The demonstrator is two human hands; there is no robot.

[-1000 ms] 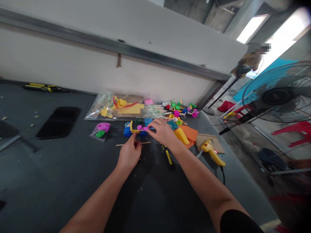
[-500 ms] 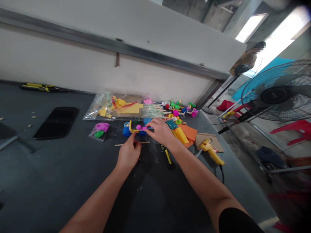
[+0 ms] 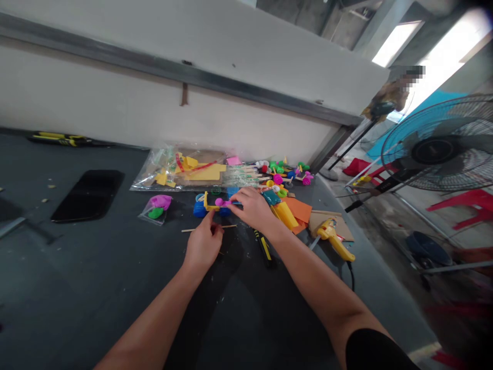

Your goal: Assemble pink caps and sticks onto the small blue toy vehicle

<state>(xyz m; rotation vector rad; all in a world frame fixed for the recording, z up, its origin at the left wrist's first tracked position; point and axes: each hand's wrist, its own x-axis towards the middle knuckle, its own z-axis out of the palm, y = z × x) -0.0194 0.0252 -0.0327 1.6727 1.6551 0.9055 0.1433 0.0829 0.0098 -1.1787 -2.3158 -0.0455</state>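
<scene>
My right hand (image 3: pixel 250 206) pinches a small pink piece (image 3: pixel 223 202) over a little assembly with blue wheels (image 3: pixel 200 208) and a yellow upright part (image 3: pixel 207 200). My left hand (image 3: pixel 205 239) is just in front, its index finger reaching the yellow part's base and its other fingers curled; whether they hold anything is hidden. A thin wooden stick (image 3: pixel 188 230) lies behind the left hand. To the left is a small bag with pink and green pieces (image 3: pixel 159 203). A black and yellow cutter (image 3: pixel 264 247) lies below my right wrist.
Behind the hands is a clear bag of yellow parts (image 3: pixel 206 172), beside colourful sticks and pieces (image 3: pixel 278 179). A yellow glue gun (image 3: pixel 333 238) rests on cardboard at right, near orange sheets (image 3: pixel 299 211). A black phone (image 3: pixel 88 195) lies left. Beyond the table are a fan (image 3: pixel 435 150) and a person (image 3: pixel 389 100).
The view has shifted very slightly. Both hands keep nearly the same places and poses at the small assembly.
</scene>
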